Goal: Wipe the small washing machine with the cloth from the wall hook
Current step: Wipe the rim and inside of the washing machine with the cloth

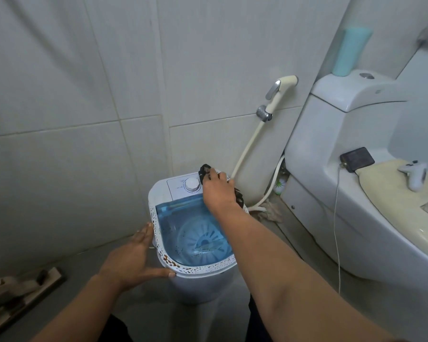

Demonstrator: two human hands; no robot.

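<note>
A small white washing machine [200,280] stands on the floor in the middle, with a clear blue lid [195,233] and a white dial [192,185] on its back panel. Its rim is speckled with brown marks. My right hand [218,191] presses a dark patterned cloth [205,172] onto the back right corner of the top, beside the dial. The cloth sticks out above and to the right of the fingers. My left hand [134,260] lies flat against the machine's left front rim, fingers spread, holding nothing.
A toilet [356,169] stands close on the right, with a black device [357,159] and a white controller [414,174] on its lid. A bidet sprayer [279,95] and hose hang on the tiled wall behind the machine. Clutter [15,292] lies at the floor's left edge.
</note>
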